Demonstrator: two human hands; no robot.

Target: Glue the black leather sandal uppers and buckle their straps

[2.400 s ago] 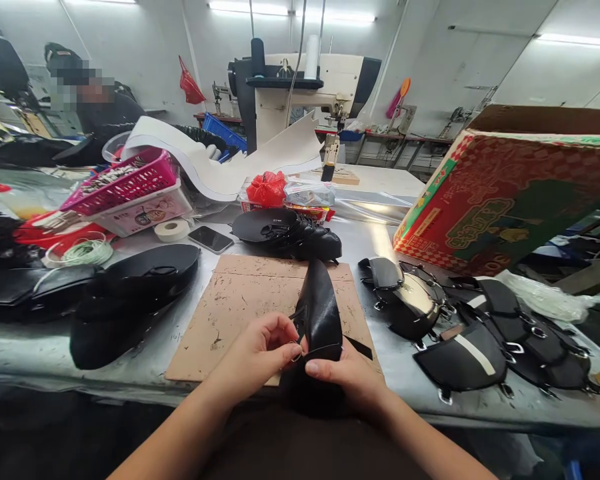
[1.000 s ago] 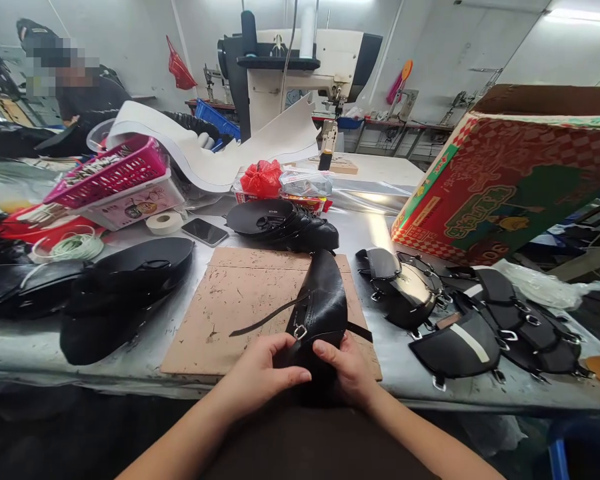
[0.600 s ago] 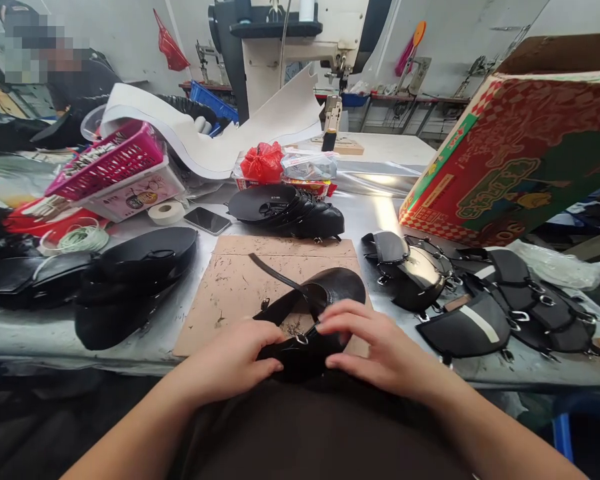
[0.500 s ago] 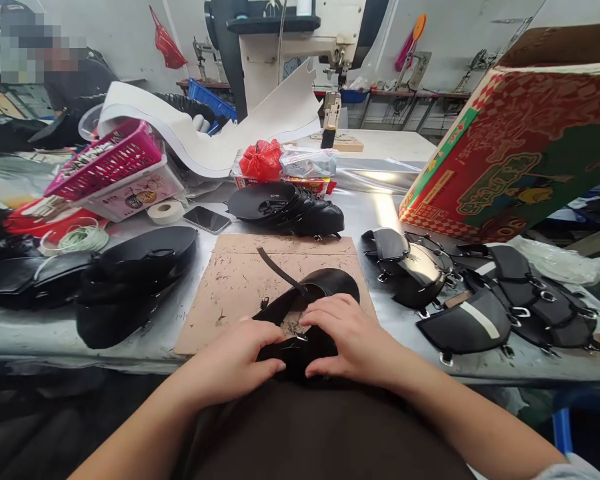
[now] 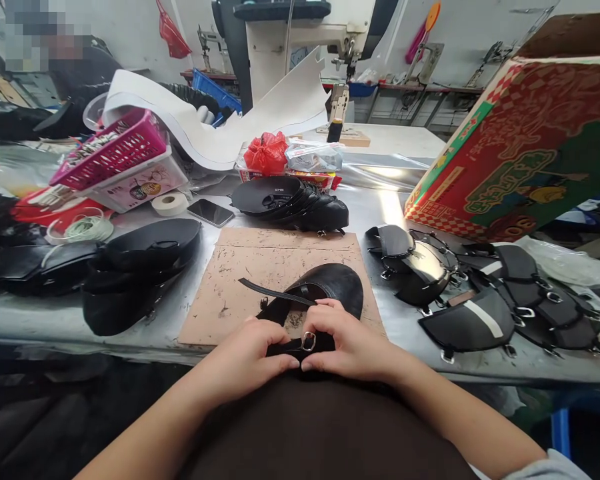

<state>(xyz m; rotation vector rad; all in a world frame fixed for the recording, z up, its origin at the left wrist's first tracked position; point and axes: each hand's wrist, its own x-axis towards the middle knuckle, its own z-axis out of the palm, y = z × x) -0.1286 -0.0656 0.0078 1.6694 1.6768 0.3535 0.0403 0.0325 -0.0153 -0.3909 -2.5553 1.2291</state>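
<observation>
A black leather shoe upper [image 5: 349, 287] lies on a brown cardboard sheet [image 5: 250, 257], its rounded toe pointing away from me. One loose black strap [image 5: 273, 292] runs leftward across its opening. My left hand [image 5: 257, 352] pinches the upper's near left edge between thumb and fingers. On the near right side, my right hand [image 5: 343, 337] is closed on the same edge, right beside a small metal buckle [image 5: 308, 341]. The two thumbs almost meet below the buckle. My fingers hide part of the near edge.
Stacked black uppers stand left [image 5: 150, 243] and behind the cardboard [image 5: 270, 193]. Buckled black pieces [image 5: 467, 320] lie at right, before a tall red-green box [image 5: 520, 153]. A phone [image 5: 211, 211], tape roll [image 5: 171, 203] and pink basket [image 5: 150, 133] sit back left. A person [image 5: 80, 73] is beyond.
My right fingers have closed in beside the buckle, which now stands up in view. The loose strap has swung lower and farther left. My thumbs are nearer each other.
</observation>
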